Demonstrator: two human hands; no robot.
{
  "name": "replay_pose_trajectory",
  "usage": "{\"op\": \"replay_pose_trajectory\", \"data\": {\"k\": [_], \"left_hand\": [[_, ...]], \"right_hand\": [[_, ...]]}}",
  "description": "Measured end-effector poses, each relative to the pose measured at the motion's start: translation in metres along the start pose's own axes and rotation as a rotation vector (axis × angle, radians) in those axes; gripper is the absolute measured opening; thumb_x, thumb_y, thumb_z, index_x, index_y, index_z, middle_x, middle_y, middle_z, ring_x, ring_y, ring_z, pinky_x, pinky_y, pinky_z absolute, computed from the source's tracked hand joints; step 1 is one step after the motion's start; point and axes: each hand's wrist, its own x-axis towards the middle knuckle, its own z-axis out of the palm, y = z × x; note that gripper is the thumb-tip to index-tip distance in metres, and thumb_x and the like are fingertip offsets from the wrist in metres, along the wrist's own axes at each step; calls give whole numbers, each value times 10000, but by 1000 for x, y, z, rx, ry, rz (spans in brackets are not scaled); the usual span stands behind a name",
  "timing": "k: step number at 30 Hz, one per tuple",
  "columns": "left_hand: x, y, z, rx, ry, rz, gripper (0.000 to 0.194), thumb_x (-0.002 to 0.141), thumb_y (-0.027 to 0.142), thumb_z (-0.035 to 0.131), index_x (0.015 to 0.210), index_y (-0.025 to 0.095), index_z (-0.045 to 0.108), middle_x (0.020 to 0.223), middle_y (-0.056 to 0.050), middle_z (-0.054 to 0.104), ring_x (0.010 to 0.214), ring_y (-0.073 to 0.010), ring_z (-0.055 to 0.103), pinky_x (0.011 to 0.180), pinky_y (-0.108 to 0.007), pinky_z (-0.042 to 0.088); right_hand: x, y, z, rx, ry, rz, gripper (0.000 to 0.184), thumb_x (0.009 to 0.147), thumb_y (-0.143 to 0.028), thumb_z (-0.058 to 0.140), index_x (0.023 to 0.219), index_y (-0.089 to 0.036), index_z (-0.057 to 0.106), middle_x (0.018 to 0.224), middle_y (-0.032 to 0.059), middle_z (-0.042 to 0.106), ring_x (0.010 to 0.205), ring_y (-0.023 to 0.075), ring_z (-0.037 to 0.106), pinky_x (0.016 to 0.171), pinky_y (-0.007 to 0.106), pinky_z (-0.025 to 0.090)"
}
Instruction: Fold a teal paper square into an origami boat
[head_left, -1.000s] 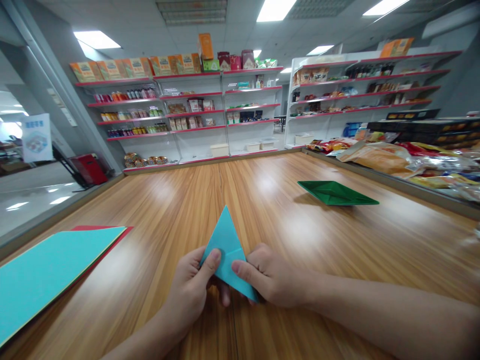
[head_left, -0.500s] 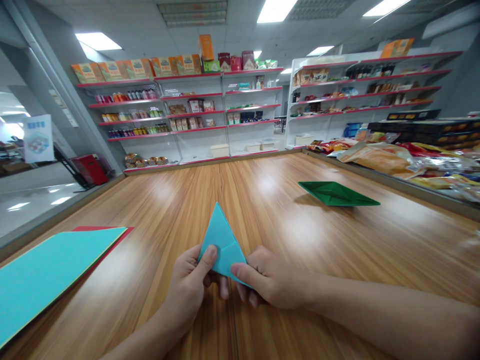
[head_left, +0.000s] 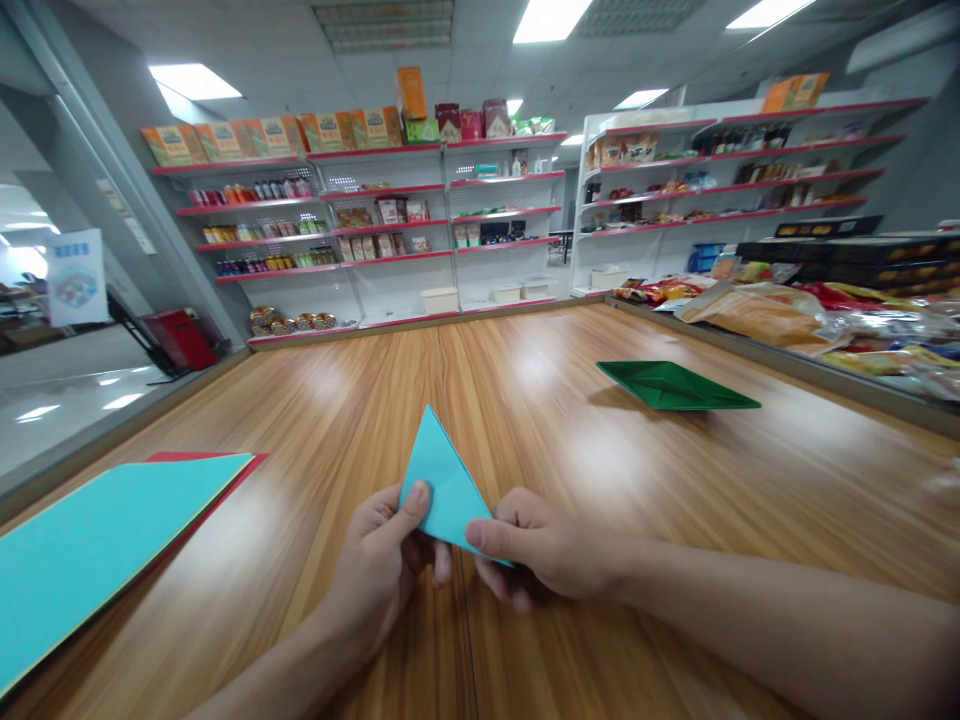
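Note:
A light-blue folded paper, shaped like a triangle with its tip pointing away from me, is held between both hands above the wooden table. My left hand pinches its left edge, thumb on top and fingers curled beneath. At the lower right corner my right hand grips it the same way, thumb lying on the upper face. The fingers under the paper are partly hidden. Farther off to the right, a green folded paper boat rests on the table.
A stack of coloured paper sheets, light blue on top with red showing below, lies at the left. Packaged snacks are piled beyond the table's right edge. Stocked shelves stand behind the table.
The blue paper has tilted slightly, its tip shifting a little left and its right corner moving right. My right hand has moved slightly with that corner. Both hands keep their hold.

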Motion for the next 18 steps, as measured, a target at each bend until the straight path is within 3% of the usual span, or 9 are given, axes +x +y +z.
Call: {"op": "replay_pose_trajectory", "data": {"k": [4,11,18], "left_hand": [[2,0,0,-33,-2,-39,389,768,441,701,637,107,551,447,-5,551,357,-79,475,387,-177,344],[2,3,0,-40,58,-20,395,717,438,747,622,128,520,429,13,543,345,-75,470,373,-162,334],[3,0,-5,-35,55,-47,383,758,433,715,635,128,517,436,13,539,344,-64,452,373,-158,303]], "right_hand": [[0,-5,3,-55,40,-17,567,870,-579,406,511,-147,486,399,-42,433,327,40,341,350,165,263],[0,4,2,-4,34,3,689,856,-705,305,496,-145,484,392,-27,419,327,56,359,335,180,259],[-1,0,3,-87,25,-4,650,875,-651,338,495,-143,480,411,-27,427,343,52,403,336,157,267]]}}
